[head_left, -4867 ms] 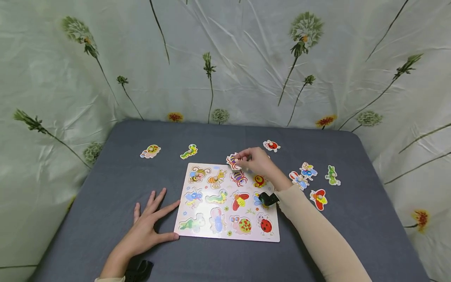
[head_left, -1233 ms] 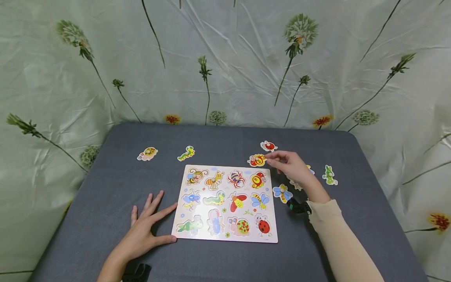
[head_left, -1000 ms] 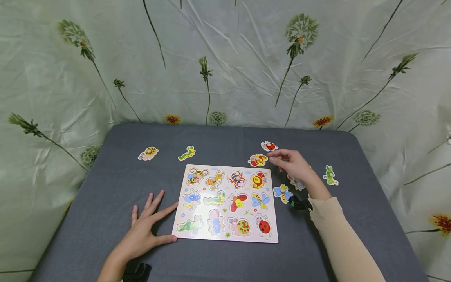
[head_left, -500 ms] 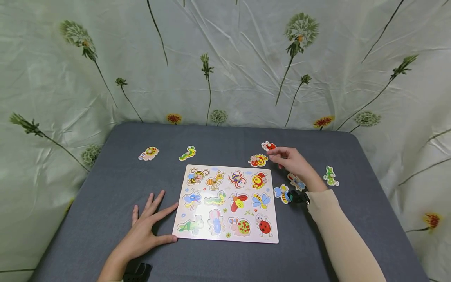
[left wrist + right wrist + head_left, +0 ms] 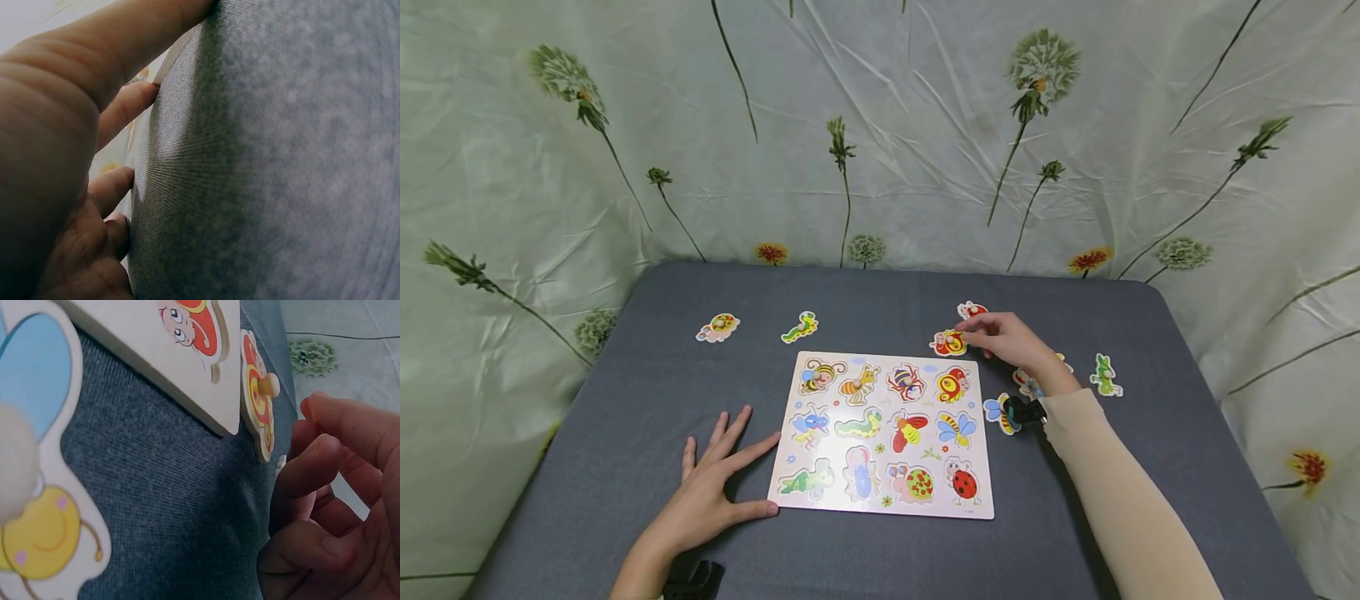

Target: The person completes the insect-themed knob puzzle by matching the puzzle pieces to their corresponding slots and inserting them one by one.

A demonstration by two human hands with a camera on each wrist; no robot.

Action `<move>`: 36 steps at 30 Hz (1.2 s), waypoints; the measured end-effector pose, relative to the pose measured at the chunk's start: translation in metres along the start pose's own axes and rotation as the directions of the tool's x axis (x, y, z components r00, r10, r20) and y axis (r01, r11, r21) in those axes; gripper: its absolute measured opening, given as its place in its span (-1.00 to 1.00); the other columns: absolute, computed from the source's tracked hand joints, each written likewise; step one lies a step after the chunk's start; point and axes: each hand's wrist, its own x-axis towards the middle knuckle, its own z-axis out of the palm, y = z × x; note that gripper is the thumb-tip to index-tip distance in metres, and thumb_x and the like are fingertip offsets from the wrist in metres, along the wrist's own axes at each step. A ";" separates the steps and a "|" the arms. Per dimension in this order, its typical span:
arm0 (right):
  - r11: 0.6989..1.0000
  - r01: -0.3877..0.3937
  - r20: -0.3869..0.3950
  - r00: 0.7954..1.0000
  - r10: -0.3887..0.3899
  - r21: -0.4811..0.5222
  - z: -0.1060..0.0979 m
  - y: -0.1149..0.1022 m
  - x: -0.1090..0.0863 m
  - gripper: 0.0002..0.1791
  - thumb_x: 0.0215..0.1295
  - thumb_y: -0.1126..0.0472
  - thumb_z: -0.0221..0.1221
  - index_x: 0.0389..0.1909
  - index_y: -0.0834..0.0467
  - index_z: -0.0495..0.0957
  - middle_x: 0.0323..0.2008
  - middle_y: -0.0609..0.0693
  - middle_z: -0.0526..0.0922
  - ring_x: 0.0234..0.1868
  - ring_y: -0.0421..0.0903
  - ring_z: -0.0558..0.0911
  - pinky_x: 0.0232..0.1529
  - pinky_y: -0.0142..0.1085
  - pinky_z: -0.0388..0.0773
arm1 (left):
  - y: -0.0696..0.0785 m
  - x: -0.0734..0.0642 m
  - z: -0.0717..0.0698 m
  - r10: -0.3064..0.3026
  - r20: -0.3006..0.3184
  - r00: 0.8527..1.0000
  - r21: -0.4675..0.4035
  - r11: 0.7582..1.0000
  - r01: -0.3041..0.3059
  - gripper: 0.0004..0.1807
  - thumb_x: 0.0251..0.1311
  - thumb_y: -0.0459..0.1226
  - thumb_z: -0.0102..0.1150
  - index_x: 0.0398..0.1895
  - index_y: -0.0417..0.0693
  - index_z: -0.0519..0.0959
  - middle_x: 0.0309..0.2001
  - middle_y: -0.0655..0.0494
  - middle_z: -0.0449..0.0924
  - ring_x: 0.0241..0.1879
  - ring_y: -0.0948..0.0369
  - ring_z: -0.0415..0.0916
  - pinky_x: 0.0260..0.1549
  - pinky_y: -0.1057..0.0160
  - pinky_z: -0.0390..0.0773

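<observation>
spread wide, my left hand (image 5: 703, 492) lies low on the worktop (image 5: 625, 375), its thumb and index finger touching the left edge of the puzzle board (image 5: 940, 508). its remaining fingers fan out over that dark grey surface. my right hand (image 5: 1011, 337) is loosely bent and narrow, holding nothing; from my head view its fingertips overlap the right edge of a red-and-yellow butterfly piece (image 5: 946, 342), but the right wrist view shows me a gap between them and the piece's wooden knob (image 5: 269, 384). that piece lies on the worktop just beyond the board's far right corner. a ladybug piece (image 5: 970, 309) sits just behind it, partly covered by my fingers. under my right wrist i see a blue-winged yellow piece (image 5: 995, 410), partly hidden by a black strap (image 5: 1024, 410), and another piece (image 5: 1024, 382) too covered to identify. on the board, a bee (image 5: 816, 377), an orange insect (image 5: 860, 385) and a spider (image 5: 907, 382) with knobs fill the first three places of the far row. farther out, a snail piece (image 5: 718, 327) and a caterpillar piece (image 5: 800, 327) lie beyond the board to the left, and a green grasshopper piece (image 5: 1106, 375) lies well to the right. a pale floral cloth (image 5: 925, 125) hangs behind the worktop.
</observation>
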 end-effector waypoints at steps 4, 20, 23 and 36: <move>1.000 0.003 0.012 1.000 -0.003 -0.020 0.002 0.000 0.006 -0.62 0.56 0.13 0.27 0.26 0.21 0.69 -0.42 0.02 0.57 -0.41 -0.03 0.51 -0.27 -0.24 0.42 | 0.000 0.000 -0.001 -0.002 0.001 1.000 -0.002 1.000 0.002 0.03 -0.13 0.30 0.64 0.54 0.45 0.50 0.77 -0.10 -0.07 0.74 -0.35 -0.36 0.40 -0.69 -0.56; 0.995 0.042 0.066 0.997 -0.036 -0.090 0.006 -0.008 0.014 -0.67 0.56 0.16 0.27 0.19 0.23 0.73 -0.32 0.08 0.68 -0.45 -0.06 0.51 -0.31 -0.30 0.51 | 0.001 0.000 -0.002 -0.002 0.002 1.000 -0.004 1.000 0.002 0.03 -0.12 0.29 0.64 0.54 0.43 0.50 0.77 -0.09 -0.07 0.74 -0.36 -0.36 0.40 -0.69 -0.56; 0.994 0.044 0.070 0.997 -0.037 -0.100 0.006 -0.007 0.015 -0.68 0.57 0.15 0.27 0.18 0.23 0.74 -0.32 0.07 0.68 -0.44 -0.07 0.50 -0.33 -0.31 0.51 | 0.001 0.000 -0.002 -0.001 0.002 1.000 -0.005 1.000 0.001 0.03 -0.12 0.29 0.64 0.54 0.42 0.50 0.77 -0.10 -0.07 0.74 -0.35 -0.37 0.40 -0.69 -0.57; 0.988 0.053 0.041 0.998 -0.047 -0.148 0.012 -0.002 0.021 -0.74 0.52 0.18 0.31 0.11 0.17 0.79 -0.50 -0.04 0.53 -0.43 -0.07 0.37 -0.32 -0.28 0.27 | 0.000 0.000 -0.001 0.003 -0.001 1.000 -0.007 1.000 -0.003 0.03 -0.12 0.28 0.64 0.54 0.43 0.50 0.77 -0.10 -0.07 0.74 -0.35 -0.37 0.40 -0.69 -0.57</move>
